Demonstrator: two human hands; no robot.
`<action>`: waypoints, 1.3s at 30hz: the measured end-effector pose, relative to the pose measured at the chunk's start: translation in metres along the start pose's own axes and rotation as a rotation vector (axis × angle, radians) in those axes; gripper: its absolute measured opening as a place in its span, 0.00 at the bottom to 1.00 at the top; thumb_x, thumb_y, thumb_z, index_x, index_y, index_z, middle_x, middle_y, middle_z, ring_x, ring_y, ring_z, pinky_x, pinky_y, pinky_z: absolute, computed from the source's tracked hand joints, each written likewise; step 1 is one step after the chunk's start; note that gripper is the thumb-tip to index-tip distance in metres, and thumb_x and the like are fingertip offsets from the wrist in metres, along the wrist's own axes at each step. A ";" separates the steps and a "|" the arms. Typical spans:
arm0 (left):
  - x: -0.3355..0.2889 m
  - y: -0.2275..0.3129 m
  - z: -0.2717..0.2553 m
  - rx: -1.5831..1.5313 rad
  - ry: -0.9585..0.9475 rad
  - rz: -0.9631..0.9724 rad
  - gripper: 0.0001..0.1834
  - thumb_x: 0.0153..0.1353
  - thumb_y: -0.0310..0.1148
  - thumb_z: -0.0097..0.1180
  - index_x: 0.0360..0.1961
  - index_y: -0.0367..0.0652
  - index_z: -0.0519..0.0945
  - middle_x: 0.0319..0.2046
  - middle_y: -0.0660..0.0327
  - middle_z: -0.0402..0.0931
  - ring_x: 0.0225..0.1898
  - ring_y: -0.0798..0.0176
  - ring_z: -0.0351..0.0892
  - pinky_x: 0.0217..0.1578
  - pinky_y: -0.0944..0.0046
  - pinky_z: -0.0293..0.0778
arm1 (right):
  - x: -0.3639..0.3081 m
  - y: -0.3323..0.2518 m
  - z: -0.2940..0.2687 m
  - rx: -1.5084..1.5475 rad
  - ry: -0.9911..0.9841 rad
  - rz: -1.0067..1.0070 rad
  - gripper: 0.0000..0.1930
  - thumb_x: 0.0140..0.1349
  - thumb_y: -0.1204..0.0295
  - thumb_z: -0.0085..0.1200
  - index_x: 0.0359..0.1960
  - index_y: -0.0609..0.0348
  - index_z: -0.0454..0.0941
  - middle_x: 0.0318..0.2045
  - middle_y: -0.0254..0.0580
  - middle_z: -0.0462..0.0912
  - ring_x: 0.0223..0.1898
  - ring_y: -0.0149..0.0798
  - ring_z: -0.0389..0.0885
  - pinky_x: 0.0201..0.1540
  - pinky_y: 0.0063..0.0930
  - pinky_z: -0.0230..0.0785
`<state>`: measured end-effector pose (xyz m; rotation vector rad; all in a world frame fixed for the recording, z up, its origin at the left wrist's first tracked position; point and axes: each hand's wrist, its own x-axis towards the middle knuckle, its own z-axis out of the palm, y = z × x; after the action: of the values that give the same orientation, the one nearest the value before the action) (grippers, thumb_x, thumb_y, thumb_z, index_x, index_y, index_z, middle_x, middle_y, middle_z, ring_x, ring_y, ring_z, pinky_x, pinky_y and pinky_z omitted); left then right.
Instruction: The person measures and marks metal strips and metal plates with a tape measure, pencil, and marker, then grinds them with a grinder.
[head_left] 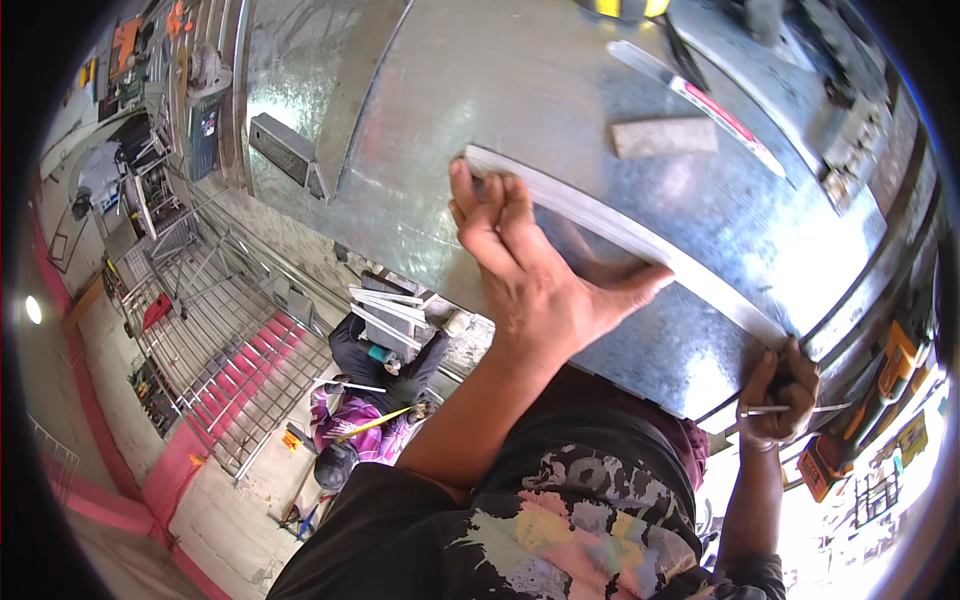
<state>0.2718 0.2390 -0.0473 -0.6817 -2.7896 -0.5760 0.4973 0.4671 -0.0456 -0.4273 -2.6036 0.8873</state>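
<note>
Got a metal grille [235, 385] off left, then a shiny worktop [420, 130] with a pale bar [620, 228] slanting across, left hand [540, 285] splayed along it, grip apart, and right hand [780, 398] curled by its right end, clamped on a thin rod [757, 409]

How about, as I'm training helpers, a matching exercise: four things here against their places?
1. long straight silvery metal bar
2. thin silvery metal rod
3. short grey rectangular block
4. orange-and-black power tool

A. on the shiny grey metal sheet, touched by neither hand
B. gripped in the right hand
C. farther right than both hands
D. reaching from the left hand to the right

Pairs: 1-D, 2-B, 3-A, 4-C
</note>
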 end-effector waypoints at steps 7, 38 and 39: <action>-0.004 0.001 0.009 -0.092 0.031 -0.055 0.70 0.51 0.79 0.68 0.68 0.19 0.62 0.60 0.43 0.55 0.73 0.15 0.55 0.66 0.15 0.66 | -0.007 0.011 -0.013 -0.062 -0.057 -0.022 0.19 0.67 0.86 0.63 0.37 0.57 0.61 0.42 0.60 0.84 0.32 0.47 0.82 0.32 0.34 0.75; 0.003 0.001 0.002 -0.109 0.019 0.000 0.73 0.44 0.75 0.76 0.71 0.23 0.57 0.60 0.44 0.54 0.74 0.13 0.53 0.67 0.22 0.69 | 0.004 0.001 0.004 -0.027 0.039 -0.059 0.17 0.65 0.86 0.64 0.37 0.59 0.64 0.43 0.60 0.85 0.31 0.45 0.82 0.35 0.36 0.77; 0.003 0.000 0.001 -0.104 0.030 0.009 0.74 0.45 0.76 0.75 0.72 0.24 0.57 0.60 0.44 0.55 0.74 0.13 0.53 0.67 0.22 0.70 | 0.005 0.000 0.003 -0.049 0.035 -0.055 0.17 0.65 0.86 0.65 0.36 0.59 0.64 0.43 0.60 0.85 0.31 0.45 0.82 0.34 0.36 0.77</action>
<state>0.2691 0.2412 -0.0473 -0.6997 -2.7435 -0.7281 0.4913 0.4673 -0.0466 -0.3784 -2.5963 0.7923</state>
